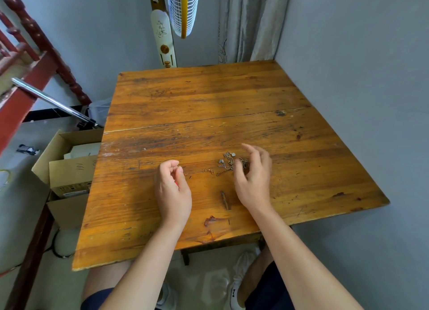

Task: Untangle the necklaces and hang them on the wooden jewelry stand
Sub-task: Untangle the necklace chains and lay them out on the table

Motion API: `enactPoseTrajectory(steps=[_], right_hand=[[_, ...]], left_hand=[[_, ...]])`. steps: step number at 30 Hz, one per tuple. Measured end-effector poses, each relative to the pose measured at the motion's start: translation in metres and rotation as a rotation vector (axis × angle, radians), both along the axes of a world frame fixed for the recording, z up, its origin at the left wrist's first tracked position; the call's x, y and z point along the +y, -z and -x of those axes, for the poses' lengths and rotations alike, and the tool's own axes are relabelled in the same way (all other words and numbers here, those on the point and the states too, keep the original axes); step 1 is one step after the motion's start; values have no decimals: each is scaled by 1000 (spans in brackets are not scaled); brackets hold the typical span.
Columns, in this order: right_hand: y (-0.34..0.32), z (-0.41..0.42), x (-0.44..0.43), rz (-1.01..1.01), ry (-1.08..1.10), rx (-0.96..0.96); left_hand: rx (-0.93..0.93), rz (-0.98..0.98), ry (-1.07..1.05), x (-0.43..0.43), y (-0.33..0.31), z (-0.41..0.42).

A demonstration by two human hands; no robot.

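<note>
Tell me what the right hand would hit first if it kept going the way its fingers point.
The right hand points forward and slightly left, so it would meet the tangled necklaces lying on the table almost at once. It may already touch them, though depth is unclear.

The tangled clump of thin silver and gold necklace chains point(226, 162) is coming out way too tiny for counting strands; the right hand point(253, 182) is covering its right side, so no telling whether those fingers are pinching anything; same deal with the left hand point(173, 189), whose curled fingertips are hiding the end of the fine gold chain point(206, 171); the white-caged fan with a yellow rim point(183, 10) is getting cropped by the top edge; the worn orange wooden table point(209, 96) is blocking part of the open brown cardboard box point(69, 168).
</note>
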State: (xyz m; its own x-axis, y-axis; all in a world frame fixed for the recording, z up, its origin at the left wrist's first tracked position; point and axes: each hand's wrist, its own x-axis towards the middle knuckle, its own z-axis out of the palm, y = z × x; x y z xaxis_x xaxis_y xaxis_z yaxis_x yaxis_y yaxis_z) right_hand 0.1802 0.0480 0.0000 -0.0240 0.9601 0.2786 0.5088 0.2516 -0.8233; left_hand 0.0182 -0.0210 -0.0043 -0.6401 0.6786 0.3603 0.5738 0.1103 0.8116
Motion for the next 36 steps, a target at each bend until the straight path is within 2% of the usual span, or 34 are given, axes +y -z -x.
enactPoseTrajectory(steps=[5,12,15,19,23,25,31,36], right_hand=[[4,3,2,-12,-75,-359],[13,7,5,-35,59,-334],[9,6,1,-149,-73,-446],[9,8,-2,-189,-239,-618],[10,7,2,-169,-226,-502],[11,8,3,-160,-217,-463],[12,9,0,-229,-232,-487],[9,5,-1,-192,-188,-259]], left_hand=[[-26,-16,9,0,-6,-3],[-89,-15,13,-1,-9,-3],[-90,6,25,-2,-11,-3],[31,53,27,-11,-8,1],[241,245,-59,-25,-4,3],[285,304,-88,-29,-3,5],[299,384,-131,-26,-4,6],[219,333,-108,-25,-8,9]])
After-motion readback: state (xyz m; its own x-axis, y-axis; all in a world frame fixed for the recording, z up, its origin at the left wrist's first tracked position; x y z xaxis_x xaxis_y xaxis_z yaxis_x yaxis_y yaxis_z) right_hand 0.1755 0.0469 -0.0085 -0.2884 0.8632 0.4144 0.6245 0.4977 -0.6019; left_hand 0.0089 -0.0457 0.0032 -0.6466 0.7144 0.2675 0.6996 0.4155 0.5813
